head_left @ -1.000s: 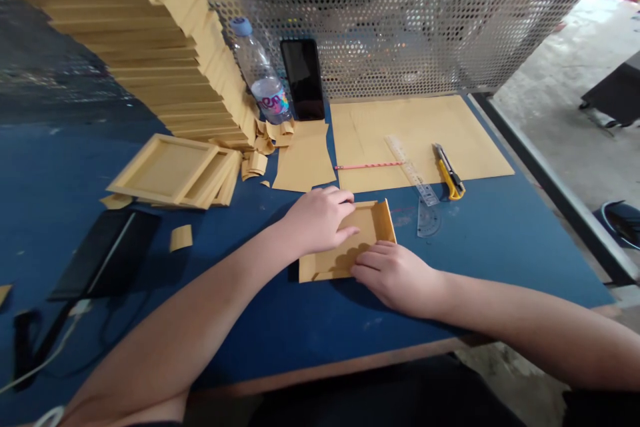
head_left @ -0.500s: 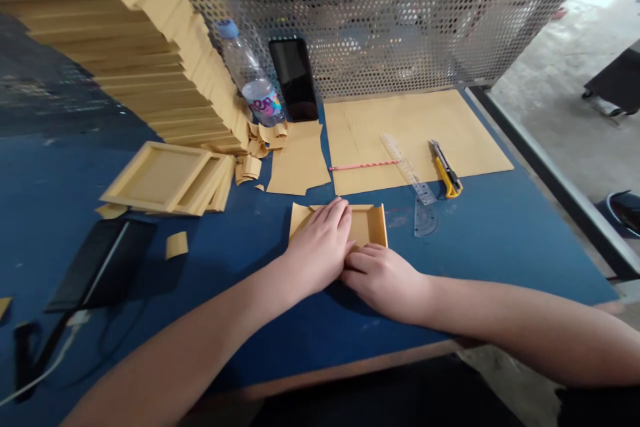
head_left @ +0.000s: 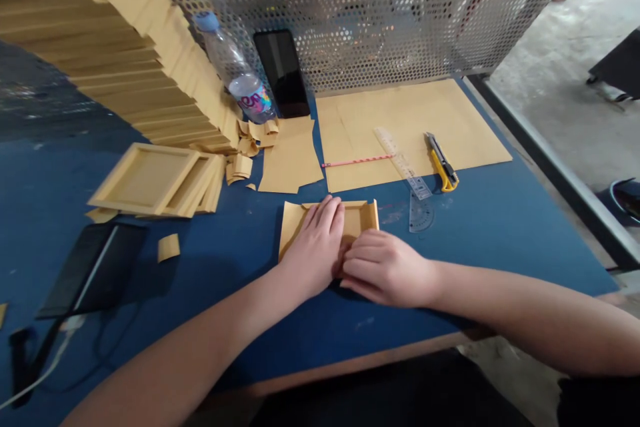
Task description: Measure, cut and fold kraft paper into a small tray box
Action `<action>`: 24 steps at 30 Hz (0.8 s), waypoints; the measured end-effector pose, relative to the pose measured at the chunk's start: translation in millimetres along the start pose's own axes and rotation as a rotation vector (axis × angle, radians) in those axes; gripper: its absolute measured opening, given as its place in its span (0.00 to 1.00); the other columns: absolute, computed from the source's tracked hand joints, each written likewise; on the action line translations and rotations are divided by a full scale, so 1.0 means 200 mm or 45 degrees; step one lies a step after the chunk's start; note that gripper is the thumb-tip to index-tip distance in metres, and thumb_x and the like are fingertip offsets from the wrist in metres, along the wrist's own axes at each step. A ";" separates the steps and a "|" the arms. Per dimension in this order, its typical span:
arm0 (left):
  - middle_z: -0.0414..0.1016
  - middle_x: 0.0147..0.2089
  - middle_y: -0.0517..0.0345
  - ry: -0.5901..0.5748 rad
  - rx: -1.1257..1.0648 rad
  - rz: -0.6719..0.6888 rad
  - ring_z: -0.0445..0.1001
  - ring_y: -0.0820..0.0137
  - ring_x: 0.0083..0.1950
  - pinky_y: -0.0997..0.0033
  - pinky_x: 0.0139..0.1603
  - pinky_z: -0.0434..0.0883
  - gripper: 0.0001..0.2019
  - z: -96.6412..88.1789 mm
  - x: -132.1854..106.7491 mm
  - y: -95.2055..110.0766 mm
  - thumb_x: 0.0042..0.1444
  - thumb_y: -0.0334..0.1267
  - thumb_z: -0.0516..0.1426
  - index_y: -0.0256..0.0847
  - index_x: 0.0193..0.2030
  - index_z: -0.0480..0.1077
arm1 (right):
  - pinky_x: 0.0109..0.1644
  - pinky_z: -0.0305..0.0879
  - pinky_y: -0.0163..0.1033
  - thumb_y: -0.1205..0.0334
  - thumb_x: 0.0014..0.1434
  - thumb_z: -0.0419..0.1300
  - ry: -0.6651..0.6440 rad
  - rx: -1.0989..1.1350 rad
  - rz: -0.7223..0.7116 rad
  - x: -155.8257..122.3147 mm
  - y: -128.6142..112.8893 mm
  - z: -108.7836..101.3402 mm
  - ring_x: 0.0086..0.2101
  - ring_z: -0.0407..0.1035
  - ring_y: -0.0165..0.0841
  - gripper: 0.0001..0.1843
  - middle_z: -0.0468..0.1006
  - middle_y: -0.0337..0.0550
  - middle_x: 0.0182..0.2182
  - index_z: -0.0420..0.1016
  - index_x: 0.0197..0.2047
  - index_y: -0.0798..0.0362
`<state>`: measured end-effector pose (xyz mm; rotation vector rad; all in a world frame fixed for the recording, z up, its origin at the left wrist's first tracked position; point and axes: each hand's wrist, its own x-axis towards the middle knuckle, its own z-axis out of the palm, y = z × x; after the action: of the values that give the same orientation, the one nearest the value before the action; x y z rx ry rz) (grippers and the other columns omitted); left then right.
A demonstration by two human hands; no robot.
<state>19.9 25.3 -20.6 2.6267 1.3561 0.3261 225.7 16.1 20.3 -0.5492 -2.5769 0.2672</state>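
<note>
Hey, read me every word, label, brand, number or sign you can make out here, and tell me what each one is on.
"en": end of a larger word on the label of the plastic bottle; the start is unclear.
Ruler: printed marks, too small to read.
Protractor: scale too small and faint to read.
Folded cardboard tray: no text visible.
</note>
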 end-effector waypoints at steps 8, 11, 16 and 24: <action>0.57 0.76 0.27 0.000 -0.019 0.010 0.54 0.41 0.80 0.36 0.79 0.57 0.33 -0.01 0.00 0.00 0.70 0.40 0.52 0.29 0.77 0.49 | 0.53 0.70 0.47 0.74 0.67 0.53 -0.114 -0.097 -0.122 -0.09 0.22 -0.20 0.47 0.72 0.39 0.14 0.81 0.51 0.46 0.76 0.50 0.55; 0.56 0.77 0.28 0.011 -0.022 0.014 0.54 0.41 0.80 0.35 0.78 0.58 0.35 -0.01 -0.01 -0.01 0.71 0.42 0.52 0.32 0.78 0.45 | 0.55 0.69 0.47 0.70 0.71 0.53 -0.189 -0.191 -0.258 -0.14 0.24 -0.19 0.49 0.73 0.39 0.12 0.81 0.52 0.48 0.76 0.51 0.55; 0.55 0.77 0.27 0.010 -0.020 0.028 0.54 0.39 0.80 0.33 0.77 0.58 0.39 -0.01 -0.01 -0.01 0.69 0.48 0.56 0.33 0.79 0.43 | 0.56 0.69 0.48 0.65 0.75 0.55 -0.151 -0.385 -0.438 -0.16 0.26 -0.19 0.49 0.75 0.40 0.09 0.83 0.50 0.48 0.77 0.48 0.53; 0.55 0.77 0.24 0.001 -0.008 0.016 0.54 0.37 0.80 0.34 0.78 0.57 0.50 -0.01 0.00 0.00 0.64 0.61 0.61 0.30 0.78 0.44 | 0.57 0.71 0.48 0.65 0.74 0.59 -0.217 -0.461 -0.609 -0.12 0.30 -0.19 0.49 0.77 0.40 0.08 0.83 0.53 0.49 0.79 0.50 0.58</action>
<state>19.5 24.6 -17.7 2.6312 1.3370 0.3328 284.0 63.3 25.1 -0.0137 -2.8401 -0.3339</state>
